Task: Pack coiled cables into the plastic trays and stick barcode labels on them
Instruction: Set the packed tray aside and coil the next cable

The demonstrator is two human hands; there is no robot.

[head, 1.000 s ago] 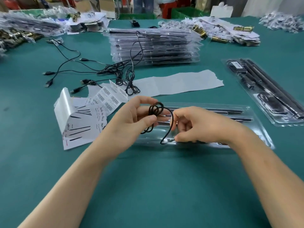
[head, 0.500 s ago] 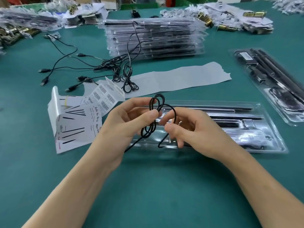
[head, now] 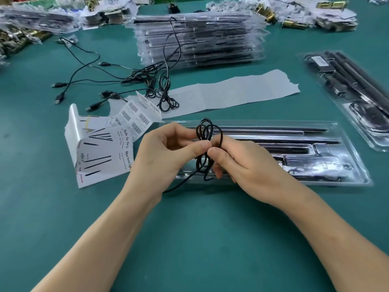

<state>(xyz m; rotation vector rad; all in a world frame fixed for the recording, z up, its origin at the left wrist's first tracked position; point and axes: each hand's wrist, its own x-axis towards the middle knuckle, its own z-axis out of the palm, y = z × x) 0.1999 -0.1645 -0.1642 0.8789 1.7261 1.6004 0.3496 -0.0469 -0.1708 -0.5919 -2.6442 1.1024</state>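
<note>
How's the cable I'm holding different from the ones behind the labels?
The held cable is wound into small loops; the loose cables sprawl tangled. The held cable is pinched between left hand and right hand; the loose cables lie untouched on the table. Both are thin and black.

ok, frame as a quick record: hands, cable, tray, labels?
left hand: pinches the black cable coil
right hand: pinches the same coil from the right
cable tail: trails down-left under the left hand
tray: clear, behind the hands; coil not in it yet
labels: barcode sheet left of the tray
loose cables: tangled, by the tray stack
</note>
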